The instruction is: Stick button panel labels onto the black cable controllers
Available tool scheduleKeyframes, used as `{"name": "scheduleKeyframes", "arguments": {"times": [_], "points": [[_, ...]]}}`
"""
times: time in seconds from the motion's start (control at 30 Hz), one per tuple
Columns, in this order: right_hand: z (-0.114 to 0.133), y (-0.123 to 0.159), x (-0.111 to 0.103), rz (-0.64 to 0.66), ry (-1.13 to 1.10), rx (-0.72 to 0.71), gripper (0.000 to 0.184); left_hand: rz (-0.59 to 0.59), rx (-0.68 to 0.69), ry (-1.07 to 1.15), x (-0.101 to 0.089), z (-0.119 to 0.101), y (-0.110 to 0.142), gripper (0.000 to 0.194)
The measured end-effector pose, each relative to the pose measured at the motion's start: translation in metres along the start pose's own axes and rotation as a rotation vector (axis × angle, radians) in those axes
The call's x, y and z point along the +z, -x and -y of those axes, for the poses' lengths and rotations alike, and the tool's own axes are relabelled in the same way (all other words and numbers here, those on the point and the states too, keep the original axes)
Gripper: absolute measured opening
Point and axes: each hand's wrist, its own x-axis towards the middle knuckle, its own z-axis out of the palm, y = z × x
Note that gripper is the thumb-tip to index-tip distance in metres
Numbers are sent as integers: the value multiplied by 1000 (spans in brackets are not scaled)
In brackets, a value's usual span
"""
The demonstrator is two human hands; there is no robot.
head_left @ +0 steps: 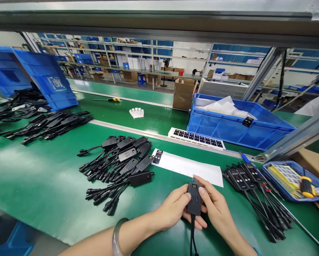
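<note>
Between my two hands is a black cable controller point(194, 201) with a small display window at its top and cables hanging from its lower end. My left hand point(175, 206) grips its left side, thumb on the face and fingers underneath. My right hand point(214, 202) closes on the right edge, its thumb near the upper corner. Just beyond lies a white label sheet point(190, 167) with a dark label point(157, 156) at its left end. To the left is a pile of similar controllers point(127, 154). Controllers bearing dark labels with red marks point(238, 179) lie on the right.
A strip of dark labels point(198, 138) lies before a blue bin point(236, 126). A blue tray point(279, 188) holds sheets and a yellow-black tool point(306, 186). More controllers point(58, 124) lie near a tilted blue crate point(49, 80). A white glove point(136, 113) and screwdriver point(113, 100) lie farther back.
</note>
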Motion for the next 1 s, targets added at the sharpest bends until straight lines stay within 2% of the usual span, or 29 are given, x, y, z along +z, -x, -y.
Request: {"name": "scheduleKeyframes", "arguments": {"times": [0.1, 0.27, 0.37, 0.5, 0.67, 0.9, 1.0], "points": [[1, 2, -1, 3, -19, 30, 40, 22, -7, -21, 2, -2, 1, 45], [2, 4, 6, 37, -81, 119, 44, -60, -10, -130, 5, -2, 1, 48], [4, 3, 8, 58, -127, 160, 45, -45, -21, -171, 5, -2, 2, 49], [10, 3, 3, 98, -177, 146, 41, 34, -78, -186, 9, -5, 5, 46], [14, 4, -3, 169, -166, 93, 42, 70, -88, -176, 12, -5, 7, 46], [13, 3, -7, 261, -172, 80, 49, 56, -60, -133, 9, -2, 6, 47], [14, 3, -7, 260, -166, 101, 48, 52, -58, -131, 8, -1, 6, 48]]}}
